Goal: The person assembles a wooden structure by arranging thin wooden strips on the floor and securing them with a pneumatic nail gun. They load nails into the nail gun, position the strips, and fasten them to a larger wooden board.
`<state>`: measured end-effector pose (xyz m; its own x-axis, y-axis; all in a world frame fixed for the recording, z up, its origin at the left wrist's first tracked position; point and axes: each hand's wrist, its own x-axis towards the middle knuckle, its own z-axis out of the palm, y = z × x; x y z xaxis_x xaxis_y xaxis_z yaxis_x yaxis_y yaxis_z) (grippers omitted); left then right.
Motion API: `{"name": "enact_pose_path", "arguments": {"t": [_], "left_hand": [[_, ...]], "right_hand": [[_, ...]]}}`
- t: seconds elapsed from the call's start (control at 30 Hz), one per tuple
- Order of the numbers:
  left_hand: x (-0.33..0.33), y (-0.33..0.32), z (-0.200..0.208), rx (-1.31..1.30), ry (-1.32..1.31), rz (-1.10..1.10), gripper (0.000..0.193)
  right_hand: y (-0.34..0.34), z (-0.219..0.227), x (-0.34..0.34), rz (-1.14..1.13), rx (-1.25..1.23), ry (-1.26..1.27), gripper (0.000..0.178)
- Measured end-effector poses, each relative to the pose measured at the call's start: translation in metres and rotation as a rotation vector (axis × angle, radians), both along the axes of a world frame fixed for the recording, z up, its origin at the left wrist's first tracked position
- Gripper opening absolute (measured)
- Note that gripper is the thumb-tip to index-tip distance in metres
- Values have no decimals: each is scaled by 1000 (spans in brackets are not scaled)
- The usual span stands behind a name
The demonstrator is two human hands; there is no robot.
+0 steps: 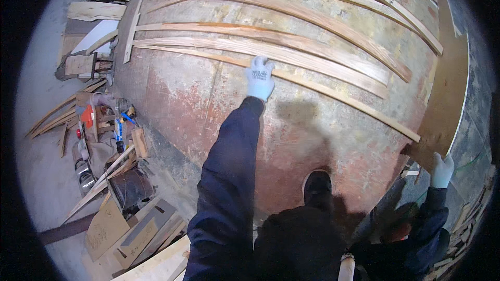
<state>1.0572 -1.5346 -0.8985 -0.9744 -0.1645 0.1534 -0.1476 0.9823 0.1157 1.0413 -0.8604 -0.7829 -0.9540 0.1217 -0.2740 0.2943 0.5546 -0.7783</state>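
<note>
My left hand (pixel 260 77), in a pale blue-white glove, is closed over a narrow wooden strip (pixel 346 101) that lies slantwise across the worn, red-stained panel (pixel 208 119). Just beyond it, wider wooden strips (pixel 317 65) lie roughly alongside. At the right, my gloved right hand (pixel 442 170) grips the near corner of a thin brown board (pixel 449 83). This board runs along the panel's right side and overlaps it near the strip's end. My right fingers are partly hidden at the board's edge.
More long strips (pixel 312 13) lie across the panel's far part. On the left floor are offcuts (pixel 57 117), a blue-tipped tool (pixel 128 119) and cardboard-like pieces (pixel 107 229). Stacked wood (pixel 469 224) stands at the lower right. A dark shoe (pixel 317 187) rests on the panel's near part.
</note>
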Motion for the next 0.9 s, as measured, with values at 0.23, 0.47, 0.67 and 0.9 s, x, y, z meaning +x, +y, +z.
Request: {"name": "enact_pose_path", "arguments": {"t": [0.23,0.47,0.67,0.9], "left_hand": [[-65,-3,-11,61,109,-145,40],[-45,7,-6,97,64,-144,37],[-16,1,-6,16,-48,-152,36],[0,6,-6,-31,-56,-139,34]], "right_hand": [[-20,19,0,-45,151,-32,23],[-28,50,-8,53,324,-62,32],[-13,64,-26,109,431,-135,38],[-15,58,-37,140,442,-120,42]]}}
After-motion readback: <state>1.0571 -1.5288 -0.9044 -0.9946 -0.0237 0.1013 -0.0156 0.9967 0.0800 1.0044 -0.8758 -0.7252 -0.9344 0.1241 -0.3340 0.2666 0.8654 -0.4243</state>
